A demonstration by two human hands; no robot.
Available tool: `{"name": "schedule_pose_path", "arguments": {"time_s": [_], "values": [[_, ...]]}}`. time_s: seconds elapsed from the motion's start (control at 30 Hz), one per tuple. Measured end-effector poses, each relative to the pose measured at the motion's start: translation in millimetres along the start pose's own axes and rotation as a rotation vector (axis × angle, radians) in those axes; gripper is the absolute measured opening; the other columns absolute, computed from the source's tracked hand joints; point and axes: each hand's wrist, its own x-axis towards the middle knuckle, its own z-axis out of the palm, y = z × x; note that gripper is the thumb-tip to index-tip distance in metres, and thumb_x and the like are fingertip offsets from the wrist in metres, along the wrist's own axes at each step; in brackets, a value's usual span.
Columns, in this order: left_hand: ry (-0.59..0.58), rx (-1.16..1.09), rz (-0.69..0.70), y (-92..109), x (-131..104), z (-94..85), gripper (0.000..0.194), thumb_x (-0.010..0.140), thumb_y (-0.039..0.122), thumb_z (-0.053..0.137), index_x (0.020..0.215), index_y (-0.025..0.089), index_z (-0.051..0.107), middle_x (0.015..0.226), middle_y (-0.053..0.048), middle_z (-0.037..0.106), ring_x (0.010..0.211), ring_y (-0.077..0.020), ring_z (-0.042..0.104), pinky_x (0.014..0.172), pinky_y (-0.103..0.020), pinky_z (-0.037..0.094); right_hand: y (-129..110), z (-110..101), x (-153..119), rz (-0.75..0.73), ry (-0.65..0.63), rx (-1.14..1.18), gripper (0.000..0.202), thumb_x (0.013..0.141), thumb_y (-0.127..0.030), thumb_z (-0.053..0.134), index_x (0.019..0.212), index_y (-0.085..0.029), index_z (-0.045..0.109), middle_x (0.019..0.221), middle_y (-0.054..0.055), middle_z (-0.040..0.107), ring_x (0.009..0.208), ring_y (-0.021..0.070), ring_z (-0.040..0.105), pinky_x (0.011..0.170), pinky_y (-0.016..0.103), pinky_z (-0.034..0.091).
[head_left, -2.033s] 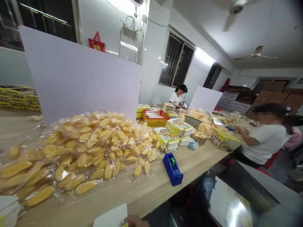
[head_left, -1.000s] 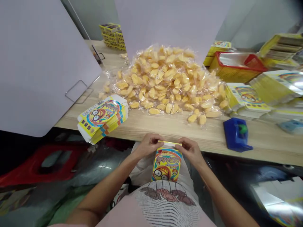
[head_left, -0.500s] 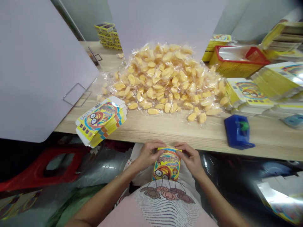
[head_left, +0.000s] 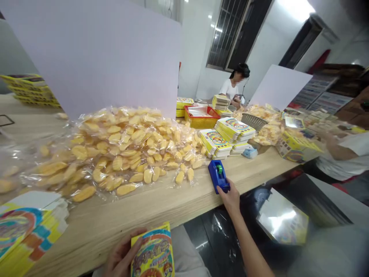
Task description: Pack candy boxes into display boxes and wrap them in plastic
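Observation:
My left hand [head_left: 122, 256] is closed around the side of a small yellow printed box [head_left: 152, 254], its thumb across the cartoon front. The box is low in view, above my lap, and its bottom is cut off by the frame. My right hand [head_left: 230, 195] reaches to a blue tape dispenser [head_left: 215, 173] with a green core, near the table's front edge. Thumb and fingers close on the dispenser's cutter end; whether they pinch a strip of tape is too small to see. Behind lies a heap of clear-wrapped yellow pieces [head_left: 135, 150].
A stack of flat printed boxes [head_left: 23, 234] lies at the left edge of the table [head_left: 184, 200]. More box stacks [head_left: 216, 144] and a red and yellow basket [head_left: 201, 121] stand beyond the dispenser. A white board [head_left: 115, 57] rises behind the heap. Co-workers [head_left: 230, 88] sit further off.
My right hand has left the box and moved right to the tape dispenser. My left hand keeps the box. The view has swung up and to the right.

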Motion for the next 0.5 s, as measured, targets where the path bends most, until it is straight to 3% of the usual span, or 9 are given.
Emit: {"name": "schedule_pose_path", "arguments": {"time_s": [0.13,0.23,0.4,0.5], "values": [[-0.009,0.038,0.039,4,0,9.6,0.051,0.051,0.041,0.090,0.094,0.021,0.071,0.093,-0.004,0.074,0.082,-0.0296,0.070,0.068,-0.034,0.058,-38,48,5,-0.041,-0.013,-0.003,0.068,0.071,-0.051,0.064,0.126,-0.012,0.057,0.104,0.016,0.070,0.093,0.0315,0.065,0.085,0.044,0.049],[-0.046,0.082,0.081,2,0,10.0,0.050,0.058,0.043,0.086,0.098,0.021,0.070,0.097,-0.005,0.073,0.086,-0.0290,0.069,0.072,-0.034,0.058,-55,68,16,-0.054,-0.017,0.023,0.066,0.071,-0.049,0.063,0.125,-0.011,0.056,0.107,0.017,0.069,0.095,0.0309,0.064,0.087,0.044,0.047],[-0.045,0.203,0.187,-2,-3,4.6,0.053,0.064,0.048,0.082,0.108,0.021,0.068,0.106,-0.007,0.071,0.095,-0.0294,0.067,0.074,-0.032,0.057,-51,64,24,-0.048,-0.069,0.121,0.066,0.071,-0.051,0.065,0.123,-0.012,0.056,0.100,0.014,0.069,0.088,0.0267,0.062,0.080,0.039,0.048],[-0.033,0.281,0.258,-4,-2,-0.4,0.049,0.067,0.049,0.079,0.106,0.022,0.069,0.105,-0.006,0.071,0.092,-0.0275,0.066,0.074,-0.029,0.057,-47,54,29,-0.047,-0.077,0.188,0.047,0.080,-0.055,0.053,0.100,-0.015,0.067,0.096,0.011,0.067,0.091,0.0238,0.059,0.082,0.036,0.047]]}}
